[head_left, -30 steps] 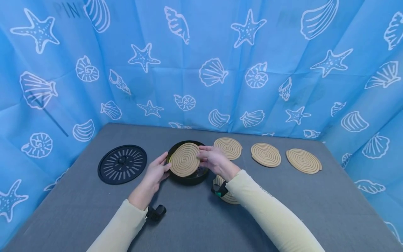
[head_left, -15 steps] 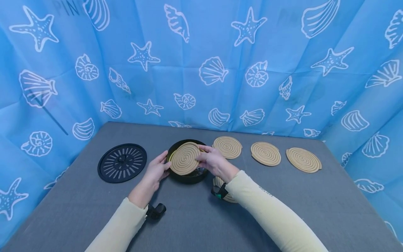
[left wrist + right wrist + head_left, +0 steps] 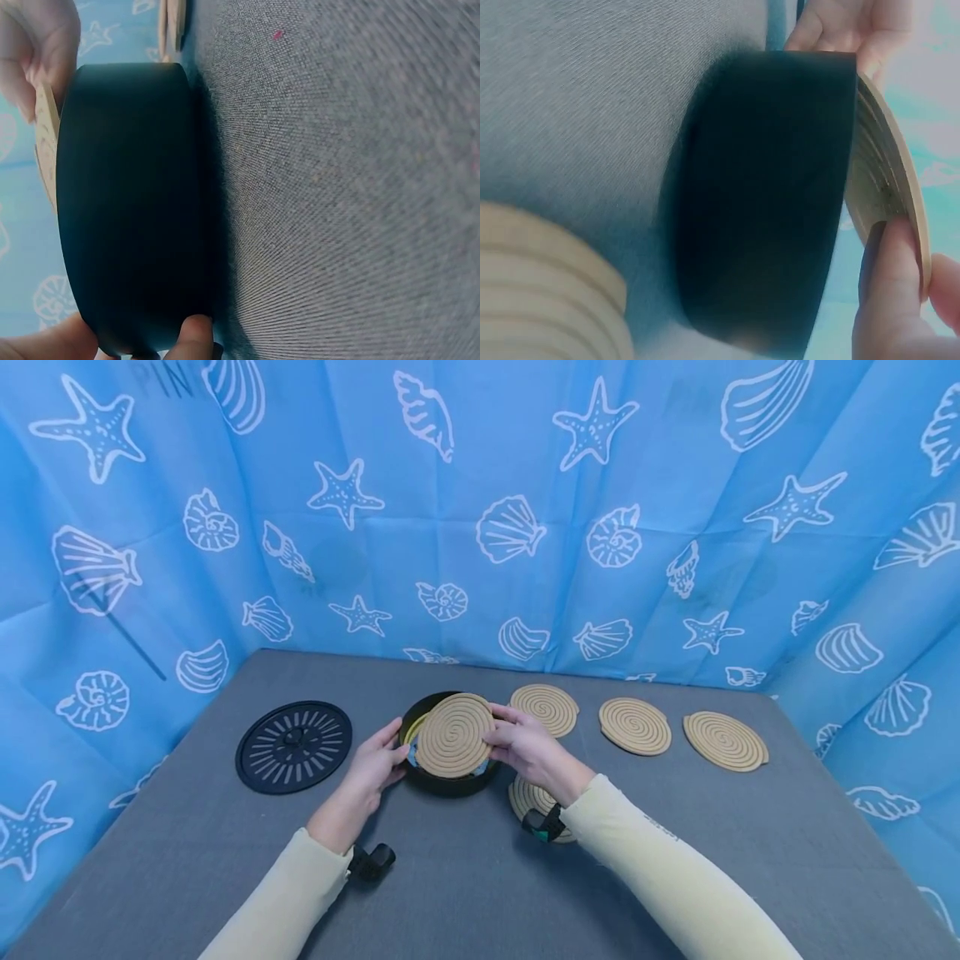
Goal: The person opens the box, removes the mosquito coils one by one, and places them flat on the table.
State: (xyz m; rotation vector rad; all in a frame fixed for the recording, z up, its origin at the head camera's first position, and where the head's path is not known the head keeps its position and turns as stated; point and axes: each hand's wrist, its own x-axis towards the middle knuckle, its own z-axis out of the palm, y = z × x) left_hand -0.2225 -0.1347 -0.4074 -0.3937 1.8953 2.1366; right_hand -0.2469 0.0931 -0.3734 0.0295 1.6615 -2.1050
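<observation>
A tan spiral mosquito coil [image 3: 454, 735] is tilted over the round black tin [image 3: 448, 787], covering most of its opening. My right hand [image 3: 531, 745] pinches the coil's right edge between thumb and fingers, as the right wrist view also shows. My left hand [image 3: 372, 766] grips the left side of the tin, with fingertips against its dark wall [image 3: 135, 202]. Inside the tin a yellow rim and bits of blue show beside the coil; the rest is hidden.
A black slotted lid [image 3: 294, 747] lies at the left. Along the back right lie more coils [image 3: 634, 727], and another coil [image 3: 528, 797] sits partly under my right wrist. A blue shell-print curtain [image 3: 480, 527] stands behind the grey table [image 3: 450, 893].
My right hand has shifted the coil a little to the right over the tin, uncovering more of the yellow rim and some blue inside. My left hand stays on the tin.
</observation>
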